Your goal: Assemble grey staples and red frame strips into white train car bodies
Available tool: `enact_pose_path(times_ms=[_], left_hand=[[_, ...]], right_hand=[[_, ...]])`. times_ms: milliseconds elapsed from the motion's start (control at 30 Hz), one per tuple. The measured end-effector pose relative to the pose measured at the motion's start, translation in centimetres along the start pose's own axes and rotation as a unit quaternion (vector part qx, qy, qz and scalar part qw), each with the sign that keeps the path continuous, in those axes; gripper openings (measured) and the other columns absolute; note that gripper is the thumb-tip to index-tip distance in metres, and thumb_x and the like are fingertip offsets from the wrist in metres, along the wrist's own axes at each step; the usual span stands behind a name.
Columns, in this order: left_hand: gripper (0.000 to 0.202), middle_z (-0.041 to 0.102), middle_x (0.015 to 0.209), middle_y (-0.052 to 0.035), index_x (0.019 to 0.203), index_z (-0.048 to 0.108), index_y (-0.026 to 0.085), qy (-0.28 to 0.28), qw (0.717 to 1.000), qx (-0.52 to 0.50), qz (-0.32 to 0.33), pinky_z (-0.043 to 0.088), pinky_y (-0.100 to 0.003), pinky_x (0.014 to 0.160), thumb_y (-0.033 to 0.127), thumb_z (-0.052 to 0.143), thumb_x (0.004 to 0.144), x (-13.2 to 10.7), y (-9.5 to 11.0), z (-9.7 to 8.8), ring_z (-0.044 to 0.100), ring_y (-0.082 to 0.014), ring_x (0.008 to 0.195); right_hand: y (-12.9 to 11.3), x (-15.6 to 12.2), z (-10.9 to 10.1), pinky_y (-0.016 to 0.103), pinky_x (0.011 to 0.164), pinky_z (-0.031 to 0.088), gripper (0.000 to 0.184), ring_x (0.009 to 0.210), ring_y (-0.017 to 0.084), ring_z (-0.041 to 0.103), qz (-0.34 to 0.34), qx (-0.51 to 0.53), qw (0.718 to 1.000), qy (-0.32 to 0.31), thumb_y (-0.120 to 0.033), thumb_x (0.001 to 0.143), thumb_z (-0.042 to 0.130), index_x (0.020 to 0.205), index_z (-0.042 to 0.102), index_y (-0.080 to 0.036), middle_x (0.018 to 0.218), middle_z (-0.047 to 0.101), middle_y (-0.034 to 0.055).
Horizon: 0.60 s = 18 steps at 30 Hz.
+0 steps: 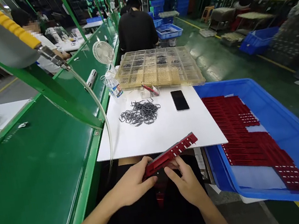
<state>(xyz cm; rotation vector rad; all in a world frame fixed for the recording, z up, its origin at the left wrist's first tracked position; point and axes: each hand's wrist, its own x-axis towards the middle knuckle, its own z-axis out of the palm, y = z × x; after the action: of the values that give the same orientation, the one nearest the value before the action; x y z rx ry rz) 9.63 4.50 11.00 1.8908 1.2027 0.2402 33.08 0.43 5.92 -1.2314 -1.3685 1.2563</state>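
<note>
A long red slotted plastic part (169,154) is tilted over my lap at the table's front edge, its right end higher. A dark grey strip runs along its upper edge. My left hand (139,181) is closed on its lower left end, thumb on the near side. Around the middle, from below, my right hand (183,178) grips it with thumb and fingers. Beyond the part, on the white table (120,142), lies a tangled pile of dark grey bent strips (142,112).
A phone (179,100), a water bottle (113,85), a small fan (104,53) and a compartment tray (157,69) stand on the table. To the right, a blue crate (261,181) holds rows of red parts (242,131). A green conveyor (34,170) runs along the left. A person (137,27) sits ahead.
</note>
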Motion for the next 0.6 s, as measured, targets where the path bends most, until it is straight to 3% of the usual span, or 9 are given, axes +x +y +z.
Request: enact_pose_path(times_ms=[67,133,233,367,500,600], left_hand=[[0.033,0.076,0.1,-0.0021,0.119,0.059,0.026,-0.022,0.998,0.061,-0.009,0.053,-0.038,0.077,0.049,0.073,0.099,2.0,0.6,-1.5,0.073,-0.0289,0.089],[0.027,0.073,0.093,-0.0026,0.11,0.058,0.025,0.003,0.986,0.165,-0.001,0.049,-0.037,0.073,0.05,0.067,0.106,3.9,0.6,-2.9,0.072,-0.0293,0.086],[0.024,0.071,0.109,-0.009,0.109,0.06,0.023,0.053,0.941,0.332,0.041,0.05,-0.038,0.074,0.045,0.056,0.114,6.6,-0.6,-4.7,0.073,-0.03,0.092],[0.029,0.067,0.113,-0.0125,0.112,0.067,0.018,0.043,0.903,0.415,0.101,0.055,-0.04,0.081,0.046,0.059,0.114,9.0,-2.5,-6.0,0.071,-0.0304,0.098],[0.037,0.067,0.113,-0.0114,0.14,0.065,0.019,0.027,0.893,0.425,0.145,0.055,-0.041,0.084,0.045,0.056,0.116,10.2,-3.7,-6.2,0.068,-0.0294,0.094],[0.039,0.068,0.113,-0.0135,0.146,0.064,0.02,0.026,0.884,0.436,0.166,0.054,-0.042,0.085,0.043,0.053,0.117,11.1,-4.4,-6.2,0.067,-0.0314,0.097]], right_hand=[[1.0,-0.8,-1.1,0.041,0.1,0.065,0.038,0.11,0.027,0.081,-0.008,-0.047,0.999,0.024,-0.056,0.111,0.065,0.13,0.074,-0.025,0.124,0.083,0.0106],[3.1,-2.5,-1.8,0.039,0.095,0.066,0.032,0.104,0.026,0.081,-0.015,-0.108,0.993,0.054,-0.052,0.112,0.062,0.122,0.077,-0.025,0.117,0.083,0.0094],[7.5,-5.9,-2.2,0.04,0.092,0.066,0.027,0.104,0.027,0.08,-0.016,-0.209,0.977,0.045,-0.046,0.114,0.059,0.119,0.078,-0.027,0.113,0.082,0.0089],[12.6,-9.6,-2.2,0.048,0.106,0.065,0.025,0.125,0.03,0.076,-0.03,-0.32,0.947,-0.028,-0.033,0.112,0.063,0.132,0.076,-0.029,0.137,0.079,0.0089],[13.7,-9.8,-2.1,0.052,0.113,0.06,0.031,0.133,0.031,0.071,0.002,-0.34,0.939,-0.05,-0.029,0.11,0.062,0.139,0.074,-0.027,0.146,0.075,0.0109],[12.6,-8.4,-2.1,0.053,0.112,0.057,0.03,0.131,0.032,0.07,0.029,-0.329,0.941,-0.068,-0.027,0.109,0.064,0.137,0.074,-0.025,0.145,0.075,0.0114]])
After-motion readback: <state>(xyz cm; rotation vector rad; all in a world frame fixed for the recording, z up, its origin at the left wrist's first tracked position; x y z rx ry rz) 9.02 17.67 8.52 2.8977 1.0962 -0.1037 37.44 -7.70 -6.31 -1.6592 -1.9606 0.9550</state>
